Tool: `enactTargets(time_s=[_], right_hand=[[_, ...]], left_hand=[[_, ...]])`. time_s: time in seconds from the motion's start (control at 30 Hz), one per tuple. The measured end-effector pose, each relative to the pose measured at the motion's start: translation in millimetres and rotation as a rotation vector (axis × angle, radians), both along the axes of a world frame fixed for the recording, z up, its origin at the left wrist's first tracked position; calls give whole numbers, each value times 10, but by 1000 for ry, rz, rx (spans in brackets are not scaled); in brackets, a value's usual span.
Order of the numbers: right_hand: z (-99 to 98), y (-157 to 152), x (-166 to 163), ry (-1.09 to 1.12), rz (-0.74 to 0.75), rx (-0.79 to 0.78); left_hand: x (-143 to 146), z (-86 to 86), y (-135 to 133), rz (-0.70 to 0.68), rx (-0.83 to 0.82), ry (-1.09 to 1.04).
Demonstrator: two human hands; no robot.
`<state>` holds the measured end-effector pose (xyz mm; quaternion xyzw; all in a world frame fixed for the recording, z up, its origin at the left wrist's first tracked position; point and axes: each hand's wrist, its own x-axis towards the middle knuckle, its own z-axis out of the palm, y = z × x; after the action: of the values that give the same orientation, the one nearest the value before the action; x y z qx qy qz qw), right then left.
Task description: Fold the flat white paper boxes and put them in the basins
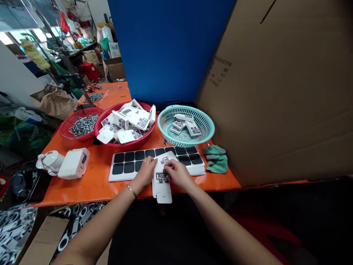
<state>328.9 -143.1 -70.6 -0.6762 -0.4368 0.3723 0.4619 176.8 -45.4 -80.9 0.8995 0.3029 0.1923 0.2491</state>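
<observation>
A flat white printed carton (164,188) lies at the table's front edge, over a stack of white sheets with black rounded squares (129,167). My left hand (147,171) grips the carton's left edge between thumb and fingers. Over its right side, my right hand (178,173) has its thumb and fingertips pinched together against the printed face; whether something small is between them is hidden. Behind the sheets, a red basket (121,148) is heaped with white printed boxes (139,120). A light teal basket (206,138) beside it holds several closed boxes (193,128).
A smaller red basket (68,135) of metal screws stands at the left, near a white tissue pack (74,163) and a white round object (51,162). Right of the sheets lies a green cloth (216,159). A large cardboard sheet (284,92) and a blue panel (171,48) wall the table.
</observation>
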Motion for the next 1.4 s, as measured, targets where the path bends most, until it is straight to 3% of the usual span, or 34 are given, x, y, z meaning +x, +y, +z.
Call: enactTargets(time_s=[0.13,0.3,0.4,0.53,0.63,0.73,0.83,0.93,1.03,1.13,1.23,1.4], right_hand=[[-191,-93,-173,-213,64,111],[-314,-276,-247,-325,162,150],[-306,-274,-262,-338,188,154],[-150,-233,-248,-314,168,126],[59,-280,-199,-234,115,50],[303,-395,-153,-87,127,-36],[543,-536,-123,382,145,-157],[721,-670,-103,902,149,-260],[781,-772,-110,1078,275,-243],[724,-832,-160,1153,424,-247],[648,-855,-231,1140,412,-305],[663,-839,-269,1093,343,-256]], left_hand=[[-100,-113,-185,88,5,5],[-413,-69,-596,216,-139,131],[-462,-95,-732,277,-273,184],[-387,-99,-685,273,-430,104],[-383,87,-589,232,-480,-34],[-438,397,-503,212,-481,-138],[-481,681,-441,189,-409,-173],[-487,860,-414,106,-295,-137],[-470,950,-418,-10,-263,-83],[-456,969,-432,-99,-289,-39],[-477,933,-446,-265,-266,5],[-543,879,-507,-590,132,230]])
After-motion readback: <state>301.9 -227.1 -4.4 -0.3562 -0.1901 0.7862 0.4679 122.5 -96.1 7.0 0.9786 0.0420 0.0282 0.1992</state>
